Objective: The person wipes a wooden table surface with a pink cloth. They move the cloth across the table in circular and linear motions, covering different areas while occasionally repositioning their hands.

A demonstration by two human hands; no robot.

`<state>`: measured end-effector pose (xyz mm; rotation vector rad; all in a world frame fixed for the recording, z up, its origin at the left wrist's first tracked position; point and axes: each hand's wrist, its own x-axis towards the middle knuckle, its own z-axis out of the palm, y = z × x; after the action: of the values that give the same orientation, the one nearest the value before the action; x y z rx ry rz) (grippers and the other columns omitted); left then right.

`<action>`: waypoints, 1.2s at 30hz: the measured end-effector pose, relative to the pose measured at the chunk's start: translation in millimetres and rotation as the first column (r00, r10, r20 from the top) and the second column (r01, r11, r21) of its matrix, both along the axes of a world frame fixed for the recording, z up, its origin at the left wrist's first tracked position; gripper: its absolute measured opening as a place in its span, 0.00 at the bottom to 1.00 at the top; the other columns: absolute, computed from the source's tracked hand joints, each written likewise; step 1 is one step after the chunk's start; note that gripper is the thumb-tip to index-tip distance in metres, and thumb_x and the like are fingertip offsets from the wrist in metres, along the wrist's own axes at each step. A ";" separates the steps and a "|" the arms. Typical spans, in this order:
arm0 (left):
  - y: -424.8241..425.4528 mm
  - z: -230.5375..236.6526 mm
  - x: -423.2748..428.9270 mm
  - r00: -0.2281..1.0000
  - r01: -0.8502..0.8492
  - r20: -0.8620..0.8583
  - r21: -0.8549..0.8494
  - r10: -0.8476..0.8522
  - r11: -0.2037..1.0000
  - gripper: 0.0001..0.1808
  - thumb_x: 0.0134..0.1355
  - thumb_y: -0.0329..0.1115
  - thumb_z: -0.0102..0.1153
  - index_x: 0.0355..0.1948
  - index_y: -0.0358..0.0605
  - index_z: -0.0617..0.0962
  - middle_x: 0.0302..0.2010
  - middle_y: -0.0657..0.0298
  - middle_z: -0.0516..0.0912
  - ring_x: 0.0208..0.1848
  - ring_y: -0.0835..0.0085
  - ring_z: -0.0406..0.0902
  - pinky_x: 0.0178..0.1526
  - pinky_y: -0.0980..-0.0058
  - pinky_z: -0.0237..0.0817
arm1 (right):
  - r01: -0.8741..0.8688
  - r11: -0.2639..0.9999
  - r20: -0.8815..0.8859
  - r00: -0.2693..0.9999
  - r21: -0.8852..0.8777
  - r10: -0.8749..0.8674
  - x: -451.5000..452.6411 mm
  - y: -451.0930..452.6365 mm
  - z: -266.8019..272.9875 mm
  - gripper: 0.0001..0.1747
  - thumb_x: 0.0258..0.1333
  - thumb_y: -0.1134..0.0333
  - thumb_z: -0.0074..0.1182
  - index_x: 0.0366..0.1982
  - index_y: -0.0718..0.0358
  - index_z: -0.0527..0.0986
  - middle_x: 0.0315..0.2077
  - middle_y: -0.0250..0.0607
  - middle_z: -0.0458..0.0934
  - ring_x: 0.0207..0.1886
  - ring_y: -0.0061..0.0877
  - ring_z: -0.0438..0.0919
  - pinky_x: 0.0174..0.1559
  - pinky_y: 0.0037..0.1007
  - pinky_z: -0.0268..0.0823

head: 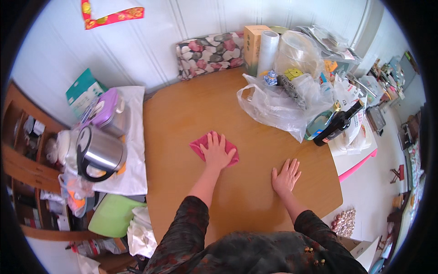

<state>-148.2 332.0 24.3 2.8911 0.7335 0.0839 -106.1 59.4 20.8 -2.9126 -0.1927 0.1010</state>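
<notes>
My left hand (217, 152) presses palm down on a folded pink cloth (197, 145), holding it against the brown wooden tabletop (184, 113). Its fingers are spread over the cloth, whose corners show around the hand. To the right, my right hand (286, 177) rests flat on the bare wood near the table's right side. Nothing is in it, and its fingers are apart.
At the back right stand a dark wine bottle (337, 125), a clear glass bottle (320, 124), plastic bags (270, 104), a plastic-film roll (268, 51) and a cardboard box (253, 44). A steel kettle (104, 150) and a purple-lidded container (109, 109) sit at left.
</notes>
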 end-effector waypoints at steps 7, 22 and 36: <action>-106.2 2.1 -163.0 0.998 -0.058 -0.020 -0.029 0.057 0.998 0.44 0.54 0.62 0.57 0.67 0.51 0.65 0.73 0.50 0.53 0.75 0.49 0.44 0.65 0.29 0.40 | -0.032 0.999 0.027 0.999 0.028 0.031 -1.2 -5.6 -3.4 0.43 0.59 0.47 0.48 0.67 0.68 0.55 0.70 0.56 0.45 0.74 0.47 0.40 0.69 0.56 0.37; -126.2 5.8 -252.5 0.965 -0.249 -0.096 -0.043 0.244 0.968 0.41 0.55 0.60 0.56 0.67 0.54 0.66 0.73 0.51 0.53 0.75 0.50 0.45 0.65 0.31 0.41 | -0.025 0.999 -0.011 1.000 0.045 0.025 -0.5 -3.8 -4.2 0.42 0.61 0.48 0.47 0.69 0.65 0.53 0.71 0.54 0.45 0.75 0.44 0.40 0.70 0.55 0.36; 134.5 -16.8 -84.1 0.925 -0.376 -0.023 0.092 0.379 0.922 0.41 0.60 0.66 0.45 0.69 0.55 0.64 0.73 0.53 0.54 0.75 0.51 0.44 0.67 0.35 0.44 | 0.016 0.997 -0.035 0.999 -0.077 -0.019 -2.0 1.9 -3.8 0.43 0.59 0.48 0.48 0.68 0.66 0.54 0.71 0.52 0.44 0.75 0.44 0.39 0.71 0.52 0.36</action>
<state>-232.3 466.5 7.4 2.7936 1.3187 0.1040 -108.0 61.3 17.0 -2.9856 -0.1607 0.1612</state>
